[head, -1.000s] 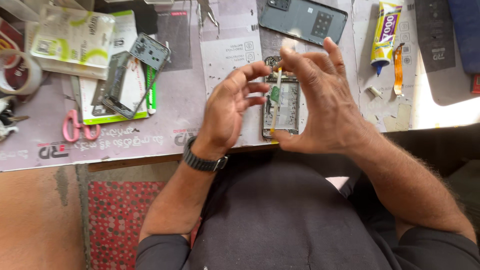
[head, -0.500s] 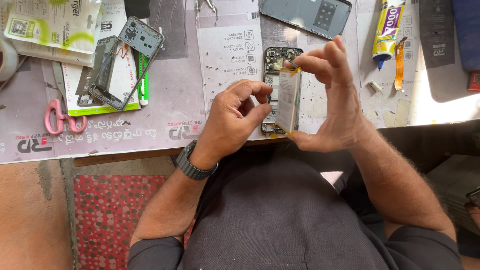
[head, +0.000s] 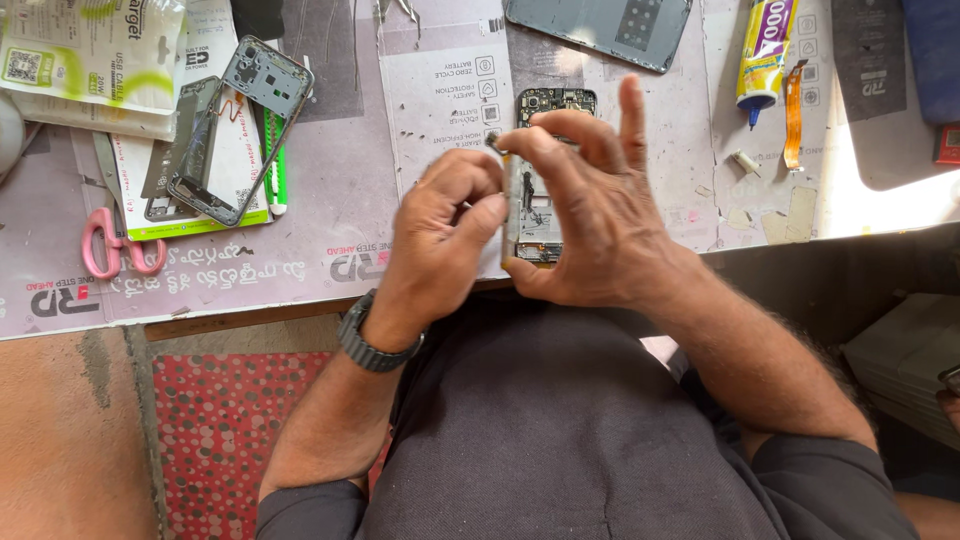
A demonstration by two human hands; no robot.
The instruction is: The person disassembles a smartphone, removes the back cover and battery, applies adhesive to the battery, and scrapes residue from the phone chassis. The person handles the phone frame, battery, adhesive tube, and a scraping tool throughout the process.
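Your right hand (head: 600,215) holds an opened phone (head: 535,190) by its edges, thumb at the bottom end and fingers curled over the top end, with one finger sticking straight up. The phone is tipped up on its side just above the desk (head: 340,240), right in front of you, with its insides showing between your two hands. Your left hand (head: 445,225) sits just beside it, with thumb and fingers pinched close against the phone's long edge. You can't tell if those fingers hold a small part, because it is too tiny to see. It looks like you are working on the inside of the phone, maybe pulling or pressing a small piece along that edge. The next move needs a soft, steady pinch, with the right hand keeping the phone from wobbling. Far off past your left hand lie a bare phone frame (head: 235,125) and pink scissors (head: 115,245). Past your right hand lie a grey back cover (head: 600,28) and a yellow glue tube (head: 765,50).
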